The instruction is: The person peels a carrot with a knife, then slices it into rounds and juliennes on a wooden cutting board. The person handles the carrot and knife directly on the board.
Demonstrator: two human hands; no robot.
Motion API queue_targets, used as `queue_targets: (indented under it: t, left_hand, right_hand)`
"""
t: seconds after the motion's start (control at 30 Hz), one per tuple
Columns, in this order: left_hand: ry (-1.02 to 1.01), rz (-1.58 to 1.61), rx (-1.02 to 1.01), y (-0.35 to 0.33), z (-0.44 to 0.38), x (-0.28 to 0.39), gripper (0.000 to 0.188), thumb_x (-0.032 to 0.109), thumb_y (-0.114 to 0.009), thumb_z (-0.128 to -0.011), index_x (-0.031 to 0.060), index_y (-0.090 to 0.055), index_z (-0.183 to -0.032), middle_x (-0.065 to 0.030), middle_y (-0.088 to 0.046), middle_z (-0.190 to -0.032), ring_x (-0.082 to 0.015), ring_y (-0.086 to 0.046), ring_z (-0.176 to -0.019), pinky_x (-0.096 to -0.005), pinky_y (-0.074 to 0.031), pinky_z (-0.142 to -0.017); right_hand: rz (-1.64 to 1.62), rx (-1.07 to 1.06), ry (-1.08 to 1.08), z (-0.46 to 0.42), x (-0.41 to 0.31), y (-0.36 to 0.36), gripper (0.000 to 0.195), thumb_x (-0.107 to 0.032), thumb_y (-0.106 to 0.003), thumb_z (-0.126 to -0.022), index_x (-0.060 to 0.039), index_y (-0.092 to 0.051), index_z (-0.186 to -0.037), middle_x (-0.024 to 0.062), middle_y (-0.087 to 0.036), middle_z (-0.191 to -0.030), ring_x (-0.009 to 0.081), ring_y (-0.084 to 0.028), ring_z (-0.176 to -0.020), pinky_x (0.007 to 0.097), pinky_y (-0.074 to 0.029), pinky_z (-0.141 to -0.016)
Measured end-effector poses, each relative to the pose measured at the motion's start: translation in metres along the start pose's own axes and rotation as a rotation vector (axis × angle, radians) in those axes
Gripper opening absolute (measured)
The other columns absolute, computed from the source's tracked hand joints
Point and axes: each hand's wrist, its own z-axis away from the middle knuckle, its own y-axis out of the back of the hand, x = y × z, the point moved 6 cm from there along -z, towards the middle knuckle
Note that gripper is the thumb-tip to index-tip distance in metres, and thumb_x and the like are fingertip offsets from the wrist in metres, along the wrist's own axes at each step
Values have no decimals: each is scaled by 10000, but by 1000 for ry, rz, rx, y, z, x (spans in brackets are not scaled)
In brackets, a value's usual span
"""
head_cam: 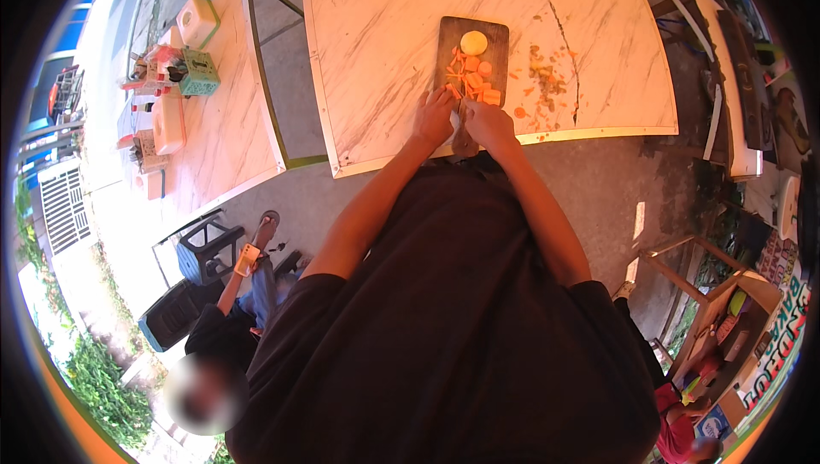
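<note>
A dark wooden cutting board (448, 34) lies on a marble-patterned table (384, 34). On it are a round yellow item (473, 43), orange carrot chunks (485, 69) and thin carrot strips (451, 69). My left hand (435, 116) rests at the board's near left corner, fingertips at some carrot pieces; what it grips cannot be made out. Close beside it, my right hand (488, 122) is closed around something thin and dark, seemingly a knife (462, 107), mostly hidden by the fingers. Brown and orange peelings (546, 76) are scattered right of the board.
A crack (556, 6) runs across the table. At left, a second table (224, 99) bears tissue boxes, bottles and utensil holders. A seated person (224, 329) holds a phone near black plastic stools (208, 249). Another person (676, 425) is at lower right, beside a wooden shelf (711, 297).
</note>
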Motion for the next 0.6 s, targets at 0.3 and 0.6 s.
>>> queue_targets:
  t: [0.3, 0.6]
  left_hand:
    - [16, 34, 7, 0, 3, -4, 535, 5, -578, -741, 51, -591, -1274, -78, -498, -1429, -221, -391, -1378, -479, -272, -1129]
    - [26, 60, 22, 1, 7, -7, 559, -73, -503, -741, 129, -600, -1253, -43, -518, -1435, -194, -426, -1373, -525, -261, -1141]
  right_hand:
    - [-24, 7, -4, -16, 1, -11, 329, -256, -456, -927, -167, -657, -1173, 163, -702, -951, 353, -674, -897, 472, -517, -774]
    - [27, -77, -5, -18, 0, -17, 350, -258, -433, -948, -175, -656, -1206, 180, -699, -934, 360, -672, -894, 459, -532, -784]
